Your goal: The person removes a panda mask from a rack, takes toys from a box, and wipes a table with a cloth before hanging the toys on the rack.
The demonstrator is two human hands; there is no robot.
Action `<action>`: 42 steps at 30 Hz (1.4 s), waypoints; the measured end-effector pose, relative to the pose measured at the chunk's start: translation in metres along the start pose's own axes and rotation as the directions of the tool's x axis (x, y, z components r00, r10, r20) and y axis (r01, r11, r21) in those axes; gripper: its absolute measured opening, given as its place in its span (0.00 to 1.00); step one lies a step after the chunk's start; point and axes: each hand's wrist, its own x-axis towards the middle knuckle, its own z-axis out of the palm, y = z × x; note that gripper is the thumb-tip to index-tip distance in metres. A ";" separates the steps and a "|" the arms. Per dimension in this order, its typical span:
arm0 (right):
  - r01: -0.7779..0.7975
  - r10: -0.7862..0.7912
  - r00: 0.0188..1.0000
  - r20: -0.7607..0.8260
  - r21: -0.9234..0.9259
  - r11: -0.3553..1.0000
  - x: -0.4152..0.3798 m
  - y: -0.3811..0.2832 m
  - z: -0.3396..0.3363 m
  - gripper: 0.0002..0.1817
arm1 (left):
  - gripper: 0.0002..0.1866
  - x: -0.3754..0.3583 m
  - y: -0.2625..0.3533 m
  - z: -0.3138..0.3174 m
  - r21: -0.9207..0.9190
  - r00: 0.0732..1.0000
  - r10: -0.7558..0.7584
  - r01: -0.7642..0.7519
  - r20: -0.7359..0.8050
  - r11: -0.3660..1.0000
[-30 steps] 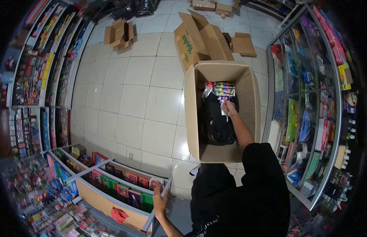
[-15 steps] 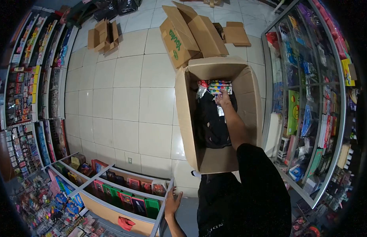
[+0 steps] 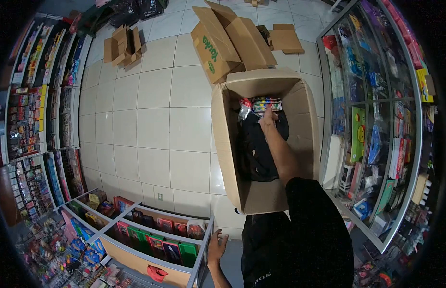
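My right hand [image 3: 269,119] reaches into a tall open cardboard box [image 3: 225,158]. Its fingers are bent together at the near edge of several colourful flat packets [image 3: 267,102]; what they grip is mostly hidden under the hand. Left of the packets lies a clear plastic wrapper [image 3: 244,113] with red on it. Black cloth or a black bag [image 3: 256,151] fills much of the box below. My left hand [image 3: 216,247] is open with its fingers apart, beside the metal edge of a low glass display case [image 3: 202,249], and holds nothing.
Beyond the box stand a larger open carton [image 3: 216,50] with green writing, a flattened carton [image 3: 286,39] and a small open carton [image 3: 123,45]. A glass cabinet [image 3: 372,103] flanks the right side; stocked shelves [image 3: 28,113] line the left. Pale tiles [image 3: 146,115] cover the floor.
My right hand has moved slightly up and left, closer against the packets. The pale item seen below it earlier no longer shows. My left hand stays open near the display case.
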 end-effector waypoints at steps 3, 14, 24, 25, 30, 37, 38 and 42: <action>0.093 -0.077 0.990 -0.116 0.144 0.985 -0.020 -0.010 0.019 0.28 | 0.26 0.000 0.004 0.003 0.008 1.000 -0.024 0.024 0.014 1.000; -0.178 0.179 0.984 0.013 -0.081 0.981 0.013 -0.046 0.016 0.25 | 0.25 0.015 0.015 0.007 0.033 0.996 -0.067 0.065 0.063 0.997; 0.214 -0.250 0.957 0.144 0.227 0.950 -0.085 -0.047 -0.057 0.29 | 0.25 0.004 -0.021 0.017 -0.037 0.999 -0.019 0.018 -0.039 0.999; 0.152 -0.188 0.969 0.160 0.211 0.965 -0.083 -0.042 -0.065 0.29 | 0.25 0.002 -0.024 0.018 -0.052 0.999 -0.007 0.004 -0.051 0.999; 0.037 -0.121 0.951 0.285 0.284 0.958 -0.071 -0.040 -0.078 0.37 | 0.25 0.002 -0.038 0.029 -0.061 0.998 -0.006 0.003 -0.057 0.998; 0.139 -0.211 0.946 0.246 0.281 0.950 -0.111 -0.066 -0.076 0.47 | 0.25 -0.009 -0.036 0.042 -0.083 0.999 -0.033 0.032 -0.019 0.996; 0.131 -0.199 0.953 0.228 0.284 0.950 -0.116 -0.069 -0.076 0.44 | 0.25 -0.006 -0.032 0.043 -0.086 1.000 -0.010 0.009 -0.009 0.996; 0.084 -0.190 0.940 0.282 0.347 0.934 -0.134 -0.079 -0.081 0.35 | 0.25 0.003 -0.009 0.036 -0.004 0.998 0.055 -0.055 -0.043 0.998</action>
